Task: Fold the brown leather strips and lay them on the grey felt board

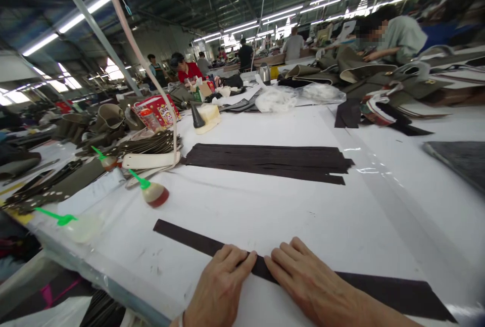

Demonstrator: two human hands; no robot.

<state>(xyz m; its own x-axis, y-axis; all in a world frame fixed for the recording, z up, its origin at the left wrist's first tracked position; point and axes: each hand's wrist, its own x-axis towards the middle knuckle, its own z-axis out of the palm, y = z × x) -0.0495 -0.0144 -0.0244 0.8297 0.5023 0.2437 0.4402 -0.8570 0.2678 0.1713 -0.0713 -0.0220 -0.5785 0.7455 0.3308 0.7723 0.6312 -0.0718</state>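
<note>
A long dark brown strip point(189, 236), leather-like, lies slantwise on the white table close to me. Near its middle, my left hand point(223, 282) grips it, thumb and curled fingers pressed together along the edge. Just to the right, my right hand point(308, 280) has its fingers bunched and pressed onto the same strip. A narrow stretch of the strip shows between the two hands. My right hand and wrist cover another part, and the wider end comes out at the right. Farther back lies a flat row of similar dark strips point(265, 161).
Squeeze bottles with green nozzles stand at the left, one with reddish liquid point(156, 195) and one pale point(81, 228). A pink-white hose point(151, 72) hangs down beside leather pieces point(151, 145). Plastic wrap point(278, 98) and olive bag parts line the back. Several people work beyond.
</note>
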